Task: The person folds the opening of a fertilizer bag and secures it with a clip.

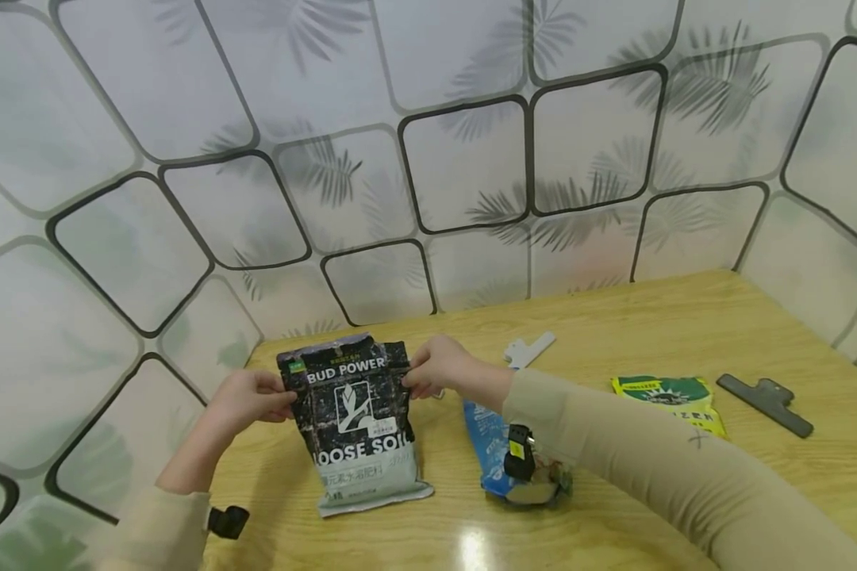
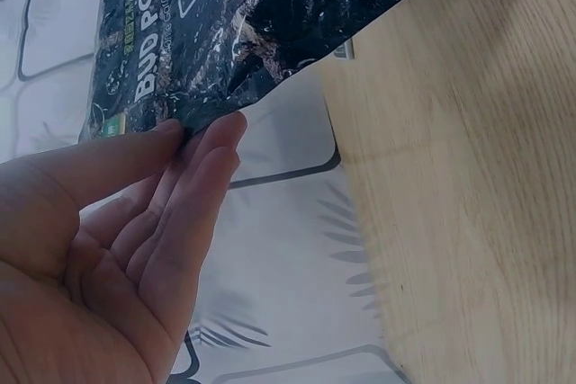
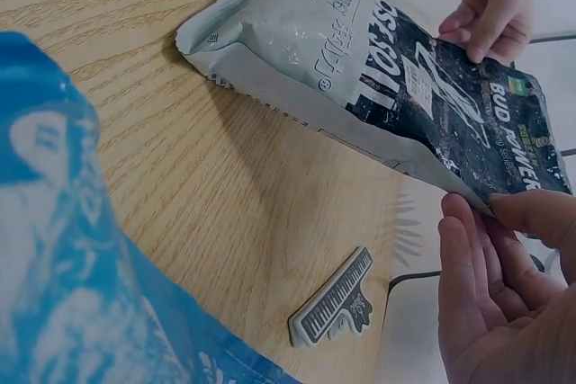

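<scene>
A black and pale grey bag printed "BUD POWER LOOSE SOIL" [image 1: 360, 424] stands on the table, its lower edge on the wood. My left hand [image 1: 251, 398] pinches its upper left edge between thumb and fingers. On the opposite edge, the right hand [image 1: 439, 367] pinches the bag near the top. The left wrist view shows the thumb and fingertips of the left hand [image 2: 135, 222] meeting at the black plastic. Behind the bag, a clip with piano-key-like stripes [image 3: 337, 301] lies on the table in the right wrist view.
A blue bag [image 1: 489, 448] lies under the right forearm, partly hidden by it. Beyond it is a white clip [image 1: 532, 349]. Further right are a green and yellow packet [image 1: 667, 392] and a dark grey clip [image 1: 766, 403]. A patterned wall covering [image 1: 471, 166] borders the wooden table [image 1: 436, 547].
</scene>
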Motion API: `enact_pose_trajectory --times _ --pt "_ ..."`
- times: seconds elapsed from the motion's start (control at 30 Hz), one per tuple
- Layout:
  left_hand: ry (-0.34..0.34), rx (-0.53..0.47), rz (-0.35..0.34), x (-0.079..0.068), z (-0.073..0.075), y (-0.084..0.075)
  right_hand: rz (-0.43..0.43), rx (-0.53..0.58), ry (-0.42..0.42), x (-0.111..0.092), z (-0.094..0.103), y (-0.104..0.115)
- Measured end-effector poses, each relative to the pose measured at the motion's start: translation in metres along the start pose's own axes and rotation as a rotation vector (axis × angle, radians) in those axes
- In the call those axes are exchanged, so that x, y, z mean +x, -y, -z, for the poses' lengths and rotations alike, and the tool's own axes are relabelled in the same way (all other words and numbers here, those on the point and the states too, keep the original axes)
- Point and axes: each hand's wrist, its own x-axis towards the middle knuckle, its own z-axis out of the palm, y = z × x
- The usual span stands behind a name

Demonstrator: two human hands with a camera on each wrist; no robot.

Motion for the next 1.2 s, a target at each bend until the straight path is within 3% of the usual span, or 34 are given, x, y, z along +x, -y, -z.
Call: enact_pose_trajectory --times 0.37,0.73,1.2 --pt "-0.011 -0.010 -0.049 -0.004 0.004 -0.007 0.014 0.004 -0.032 -0.005 0.002 0.005" --pt "-0.023 -0.001 -0.047 -0.005 0.007 -0.008 0.033 0.014 -0.051 -0.006 0.003 0.008" --pt "-0.051 0.066 -0.091 -0.009 0.014 -0.009 0.064 0.008 -0.087 -0.006 0.003 0.012"
